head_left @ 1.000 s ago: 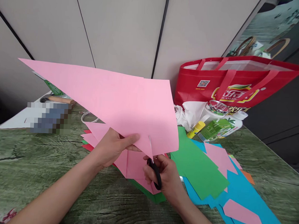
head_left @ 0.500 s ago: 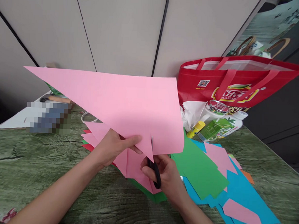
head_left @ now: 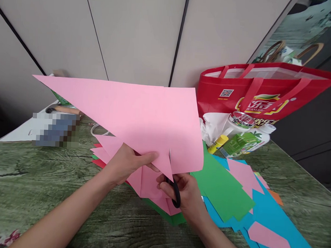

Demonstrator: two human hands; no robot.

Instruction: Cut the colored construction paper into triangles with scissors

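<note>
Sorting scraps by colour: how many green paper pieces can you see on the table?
2: one large green sheet right of the right hand, lying on the blue paper; one darker green piece under the pink scraps below the scissors. More may be hidden.

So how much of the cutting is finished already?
Some looks done: cut pink pieces lie on the blue paper beside a green sheet. In hand: the left hand holds up a big pink sheet while the right hand works black scissors into its lower edge. The slit is short, so most of that sheet is uncut.
</note>
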